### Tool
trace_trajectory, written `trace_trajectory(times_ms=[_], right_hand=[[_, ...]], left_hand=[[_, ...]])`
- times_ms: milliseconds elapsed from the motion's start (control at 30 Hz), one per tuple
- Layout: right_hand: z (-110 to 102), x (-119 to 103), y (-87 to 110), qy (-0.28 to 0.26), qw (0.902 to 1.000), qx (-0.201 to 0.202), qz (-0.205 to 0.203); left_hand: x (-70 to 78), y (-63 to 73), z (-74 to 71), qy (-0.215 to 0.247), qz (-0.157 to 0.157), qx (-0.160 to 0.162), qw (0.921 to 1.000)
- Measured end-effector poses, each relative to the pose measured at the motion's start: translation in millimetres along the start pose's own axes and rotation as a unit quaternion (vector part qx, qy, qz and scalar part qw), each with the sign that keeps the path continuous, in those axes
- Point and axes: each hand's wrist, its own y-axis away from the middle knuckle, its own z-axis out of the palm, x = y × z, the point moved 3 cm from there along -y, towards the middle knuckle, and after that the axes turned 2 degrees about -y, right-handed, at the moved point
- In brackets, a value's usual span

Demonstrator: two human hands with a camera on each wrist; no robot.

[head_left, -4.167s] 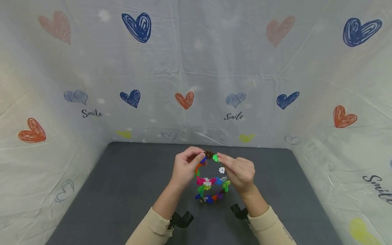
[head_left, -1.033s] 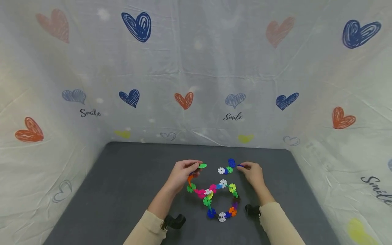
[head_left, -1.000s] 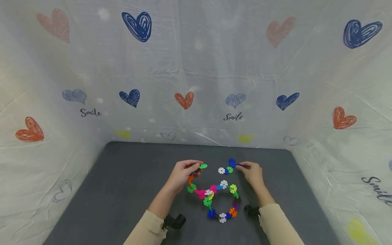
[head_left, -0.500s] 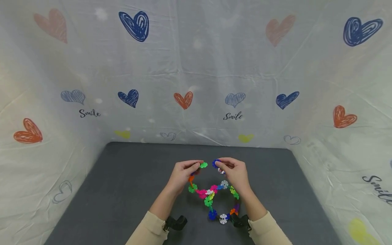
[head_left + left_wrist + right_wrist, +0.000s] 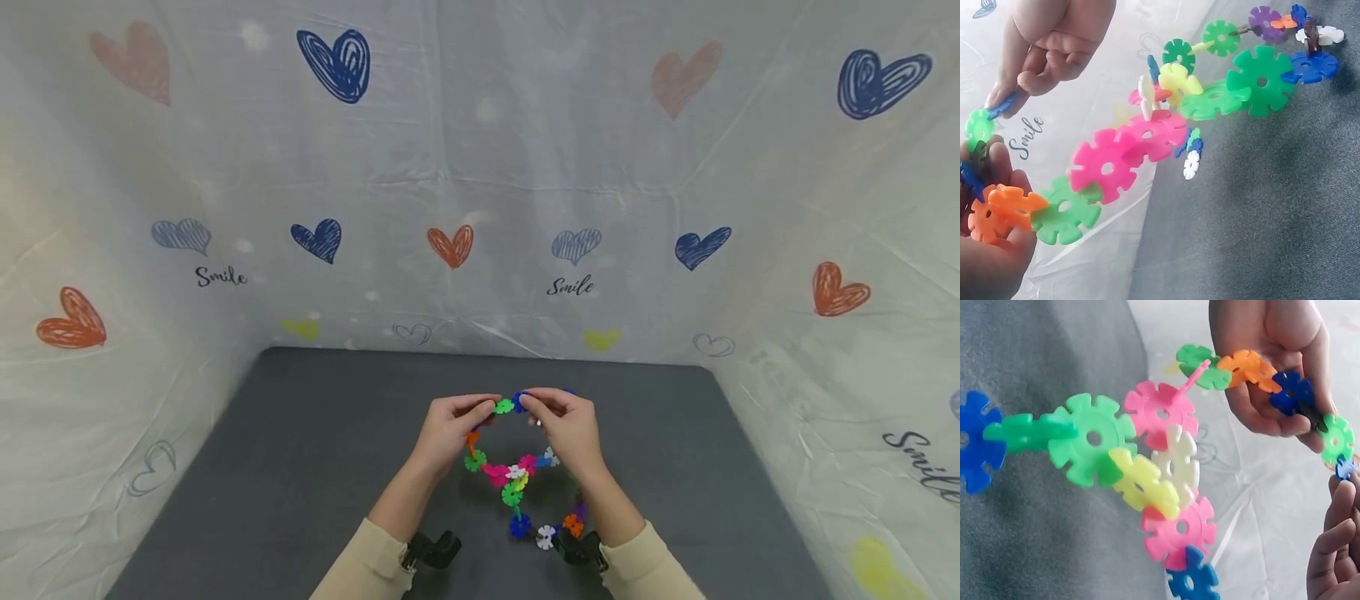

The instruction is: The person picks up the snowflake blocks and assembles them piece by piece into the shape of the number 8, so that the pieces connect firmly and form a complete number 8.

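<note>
A chain of colourful plastic snowflake discs (image 5: 1107,167) is slotted together into a closed ring with a branch rising from it. My left hand (image 5: 448,429) pinches that branch near its upper end, around the dark brown disc (image 5: 1314,417). Past the fingertips sticks out a light green disc (image 5: 504,407). Between right thumb and fingers, my right hand (image 5: 573,429) pinches a blue disc (image 5: 1002,105) edge-on against the green one. They touch; whether the slots are engaged I cannot tell. In the head view, the right hand and forearm cover the ring's right side.
Loose discs, among them a white disc (image 5: 1191,165), lie on the dark grey table (image 5: 337,467) beyond the ring, mostly behind my right hand in the head view. A pale heart-print curtain (image 5: 480,167) encloses the table at the back and sides.
My right hand took a blue disc from the loose ones at the right and carried it left to the green disc's edge. The left hand stayed almost still, holding the branch.
</note>
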Motion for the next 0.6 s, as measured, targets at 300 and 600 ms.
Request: trace_trajectory(times_ms=[300, 600], right_hand=[[2.1, -6.9, 3.3, -0.019, 0.9997, 0.014, -0.011], [-0.3, -2.4, -5.0, 0.0, 0.9988, -0.032, -0.039]], left_hand=[[3.6, 0.8, 6.2, 0.004, 0.01, 0.021, 0.9997], [9.6, -1.7, 6.1, -0.031, -0.007, 0.023, 0.9992]])
